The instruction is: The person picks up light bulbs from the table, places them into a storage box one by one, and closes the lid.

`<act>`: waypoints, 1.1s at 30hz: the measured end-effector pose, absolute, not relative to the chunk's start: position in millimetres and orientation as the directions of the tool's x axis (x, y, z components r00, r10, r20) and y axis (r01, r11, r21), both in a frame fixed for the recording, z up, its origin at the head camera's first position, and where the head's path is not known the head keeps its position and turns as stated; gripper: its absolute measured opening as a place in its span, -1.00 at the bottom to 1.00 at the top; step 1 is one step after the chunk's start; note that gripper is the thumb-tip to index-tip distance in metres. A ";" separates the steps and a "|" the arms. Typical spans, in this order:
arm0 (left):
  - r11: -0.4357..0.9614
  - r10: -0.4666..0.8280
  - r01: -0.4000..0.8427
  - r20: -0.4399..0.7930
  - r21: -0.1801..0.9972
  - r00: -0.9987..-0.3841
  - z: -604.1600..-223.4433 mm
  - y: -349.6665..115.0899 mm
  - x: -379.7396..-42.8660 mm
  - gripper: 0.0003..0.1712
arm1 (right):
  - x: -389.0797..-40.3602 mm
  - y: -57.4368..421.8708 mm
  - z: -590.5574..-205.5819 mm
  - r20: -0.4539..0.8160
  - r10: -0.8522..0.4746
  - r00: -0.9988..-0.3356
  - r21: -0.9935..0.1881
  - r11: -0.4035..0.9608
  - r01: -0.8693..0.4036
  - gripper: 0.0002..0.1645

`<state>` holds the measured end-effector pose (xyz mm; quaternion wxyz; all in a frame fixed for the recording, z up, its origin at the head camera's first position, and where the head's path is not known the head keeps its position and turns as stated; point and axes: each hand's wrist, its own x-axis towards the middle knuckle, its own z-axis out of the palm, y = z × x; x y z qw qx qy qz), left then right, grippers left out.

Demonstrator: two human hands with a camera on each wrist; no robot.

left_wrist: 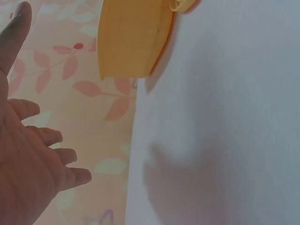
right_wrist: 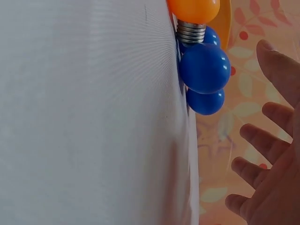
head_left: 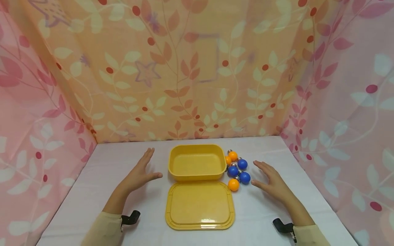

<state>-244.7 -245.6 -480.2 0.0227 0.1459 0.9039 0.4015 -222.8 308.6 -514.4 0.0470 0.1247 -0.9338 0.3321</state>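
A yellow rectangular box [head_left: 197,177] stands with its cavity facing up, and nothing lies inside. Directly in front of it a yellow lid [head_left: 200,206] lies flat on the table. Along the box's right side sit several small light bulbs with metal screw bases, among them a blue bulb [head_left: 244,177] and an orange bulb [head_left: 233,185]. My left hand [head_left: 140,176] hovers left of the box, fingers spread, holding nothing. To the right of the bulbs my right hand [head_left: 272,182] is also raised and bare, its thumb and fingers apart; the right wrist view shows a blue bulb [right_wrist: 205,69] near it.
White cloth covers the table [head_left: 147,218]. A floral curtain [head_left: 184,85] rises behind the table's far edge, with pink floral sheets [head_left: 347,136] at both sides. Each wrist wears a black camera mount, such as the left mount [head_left: 131,218].
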 end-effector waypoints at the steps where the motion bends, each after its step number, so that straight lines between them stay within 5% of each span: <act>1: 0.625 0.279 0.238 0.072 0.744 -0.958 -481.1 -243.0 -245.5 0.37 | -222.7 308.3 -514.4 0.167 -0.199 -0.966 -0.612 0.747 -0.260 -0.02; 33: 0.473 0.283 0.130 -0.010 0.872 -0.959 -513.7 -189.3 -250.4 0.28 | -230.6 307.7 -549.8 0.195 -0.157 -0.968 -0.760 0.600 -0.250 -0.29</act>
